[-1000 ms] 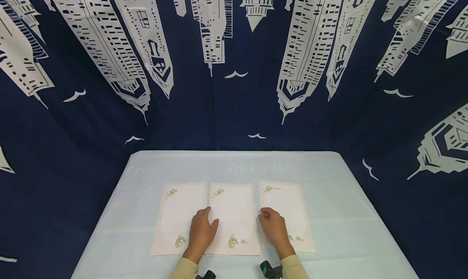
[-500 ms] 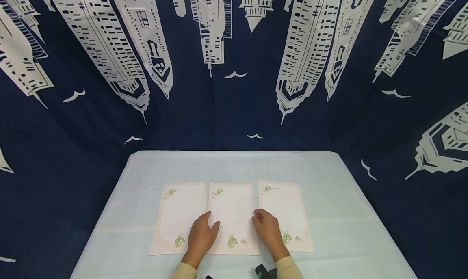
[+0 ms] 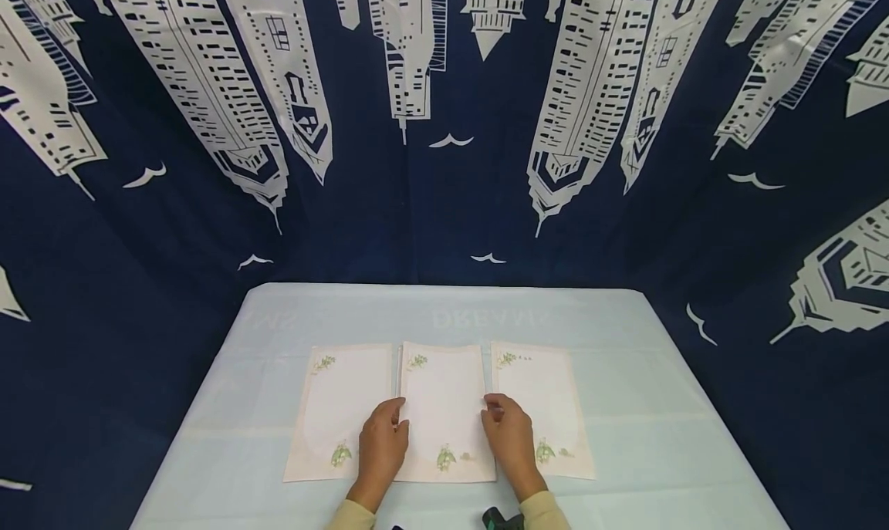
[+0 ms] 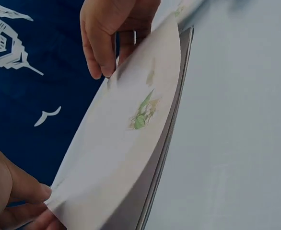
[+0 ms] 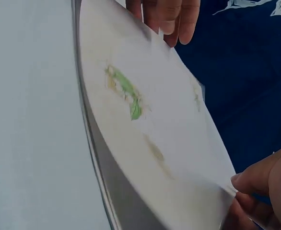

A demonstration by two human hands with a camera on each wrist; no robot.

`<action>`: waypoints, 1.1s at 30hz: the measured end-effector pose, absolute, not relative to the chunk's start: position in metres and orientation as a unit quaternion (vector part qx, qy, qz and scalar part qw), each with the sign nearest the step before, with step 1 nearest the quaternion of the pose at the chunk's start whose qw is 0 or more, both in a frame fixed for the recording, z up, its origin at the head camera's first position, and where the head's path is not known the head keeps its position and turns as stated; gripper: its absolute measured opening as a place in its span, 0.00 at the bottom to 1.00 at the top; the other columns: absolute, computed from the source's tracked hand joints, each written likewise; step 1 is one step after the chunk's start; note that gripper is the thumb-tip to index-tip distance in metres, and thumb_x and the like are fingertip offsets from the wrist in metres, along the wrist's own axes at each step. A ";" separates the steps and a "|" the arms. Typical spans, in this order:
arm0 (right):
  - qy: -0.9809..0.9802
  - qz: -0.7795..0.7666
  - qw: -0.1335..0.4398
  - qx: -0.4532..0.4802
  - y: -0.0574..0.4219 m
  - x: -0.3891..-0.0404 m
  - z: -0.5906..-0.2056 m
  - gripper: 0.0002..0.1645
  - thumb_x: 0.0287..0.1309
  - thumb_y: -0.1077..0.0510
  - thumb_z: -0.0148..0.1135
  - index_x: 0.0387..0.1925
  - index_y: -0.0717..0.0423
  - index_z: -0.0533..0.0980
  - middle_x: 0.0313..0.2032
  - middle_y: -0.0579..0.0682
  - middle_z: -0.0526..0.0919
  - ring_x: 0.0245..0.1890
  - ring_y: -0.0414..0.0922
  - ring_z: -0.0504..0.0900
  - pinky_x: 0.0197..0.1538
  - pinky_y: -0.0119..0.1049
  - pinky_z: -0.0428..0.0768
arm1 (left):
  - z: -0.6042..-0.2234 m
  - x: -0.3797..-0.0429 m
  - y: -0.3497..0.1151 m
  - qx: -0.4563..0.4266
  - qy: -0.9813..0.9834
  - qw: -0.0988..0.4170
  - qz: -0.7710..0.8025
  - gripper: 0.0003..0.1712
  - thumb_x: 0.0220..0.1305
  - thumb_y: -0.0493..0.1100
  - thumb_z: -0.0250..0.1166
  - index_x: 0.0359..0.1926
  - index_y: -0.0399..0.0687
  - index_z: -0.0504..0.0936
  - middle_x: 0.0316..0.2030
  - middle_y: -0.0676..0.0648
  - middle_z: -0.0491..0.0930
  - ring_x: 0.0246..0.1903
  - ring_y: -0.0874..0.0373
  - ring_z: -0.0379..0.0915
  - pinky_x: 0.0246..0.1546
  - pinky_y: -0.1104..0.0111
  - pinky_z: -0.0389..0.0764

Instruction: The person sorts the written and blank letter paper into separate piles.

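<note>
- We see the left hand (image 3: 381, 443) with thumb and fingers pinched on the left edge of the middle sheet (image 3: 443, 406).
- We see the right hand (image 3: 510, 437) pinching its right edge.
- Between them the sheet curves, its near edge raised off the thin stack (image 4: 139, 201) beneath (our wrist views show the gap best).
- Either side we find the left sheet (image 3: 333, 406) and right sheet (image 3: 545, 391), lying flat.
- Under these, a white table (image 3: 667, 422); behind, a navy cloth (image 3: 368, 221) with pale buildings.

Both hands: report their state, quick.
Left hand: closed, pinching the middle sheet by its left edge.
Right hand: closed, pinching the same sheet by its right edge.
</note>
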State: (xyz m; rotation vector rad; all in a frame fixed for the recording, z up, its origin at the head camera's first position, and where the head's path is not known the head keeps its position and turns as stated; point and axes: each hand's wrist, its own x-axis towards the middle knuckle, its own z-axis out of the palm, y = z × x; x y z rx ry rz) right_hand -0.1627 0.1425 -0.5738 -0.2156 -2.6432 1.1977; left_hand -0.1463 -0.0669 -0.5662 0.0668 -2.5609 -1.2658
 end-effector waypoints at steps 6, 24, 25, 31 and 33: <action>-0.885 0.442 0.127 -0.071 0.141 -0.164 -0.575 0.20 0.55 0.70 0.68 0.51 0.61 0.81 0.43 0.55 0.84 0.38 0.47 0.84 0.38 0.37 0.84 | -0.568 -0.147 -0.070 0.012 -0.868 0.157 -0.470 0.22 0.50 0.18 0.68 0.47 0.35 0.86 0.47 0.42 0.83 0.36 0.55 0.79 0.37 0.66 0.82; -0.854 0.511 0.084 -0.056 0.119 -0.180 -0.566 0.19 0.56 0.70 0.66 0.50 0.66 0.81 0.35 0.51 0.84 0.35 0.45 0.84 0.36 0.33 0.82 | -0.561 -0.146 -0.102 0.079 -0.845 0.156 -0.506 0.21 0.52 0.21 0.68 0.50 0.28 0.83 0.37 0.40 0.85 0.33 0.50 0.82 0.33 0.65 0.82; -0.853 0.514 0.080 -0.051 0.116 -0.182 -0.566 0.19 0.55 0.70 0.65 0.50 0.66 0.82 0.35 0.51 0.84 0.34 0.45 0.83 0.35 0.32 0.82 | -0.560 -0.146 -0.106 0.086 -0.844 0.156 -0.505 0.21 0.53 0.21 0.68 0.50 0.28 0.83 0.36 0.40 0.85 0.33 0.50 0.83 0.33 0.65 0.82; -0.846 0.531 0.050 -0.015 0.092 -0.188 -0.562 0.21 0.52 0.72 0.62 0.50 0.66 0.82 0.33 0.50 0.83 0.32 0.42 0.80 0.34 0.30 0.79 | -0.558 -0.144 -0.134 0.129 -0.847 0.147 -0.495 0.19 0.55 0.24 0.67 0.50 0.27 0.83 0.38 0.38 0.85 0.36 0.46 0.84 0.33 0.66 0.82; -0.842 0.537 0.043 -0.003 0.084 -0.189 -0.561 0.21 0.52 0.72 0.62 0.51 0.67 0.81 0.33 0.50 0.83 0.32 0.42 0.80 0.34 0.30 0.79 | -0.558 -0.145 -0.144 0.136 -0.846 0.150 -0.492 0.19 0.56 0.24 0.67 0.51 0.27 0.83 0.39 0.36 0.85 0.37 0.45 0.84 0.33 0.65 0.82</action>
